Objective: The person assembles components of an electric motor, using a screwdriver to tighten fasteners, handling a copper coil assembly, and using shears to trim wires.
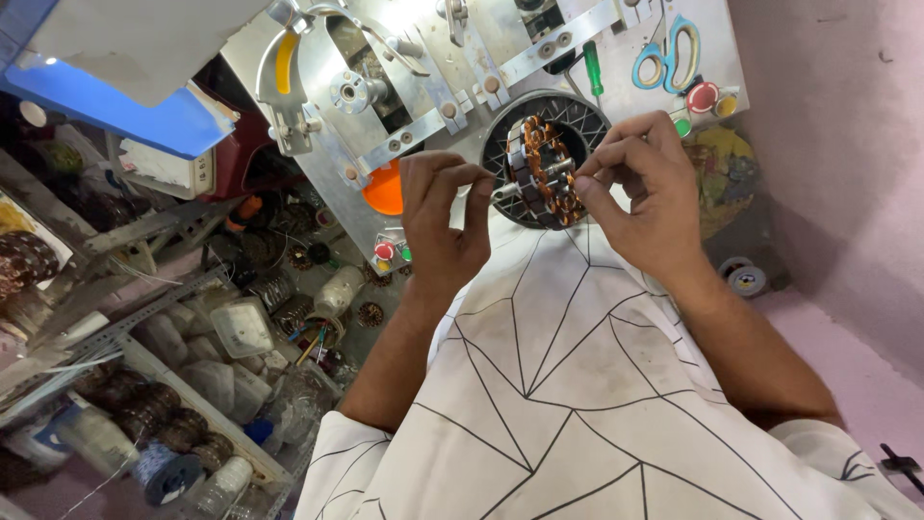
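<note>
A round motor stator (541, 171) with copper windings and a metal shaft through its middle is held up between both hands, in front of a black round grille. My left hand (443, 217) pinches the left end of the shaft with fingertips. My right hand (640, 188) pinches the right end of the shaft, fingers curled near the copper coils. Below the hands lies my white shirt with black lines (577, 385).
A metal winding machine (404, 87) with levers, coloured buttons and an orange disc stands behind the hands. Scissors (667, 48) and a green-handled screwdriver (593, 69) hang on its panel. Left, shelves hold several wound coils, plastic boxes (243, 327) and spools.
</note>
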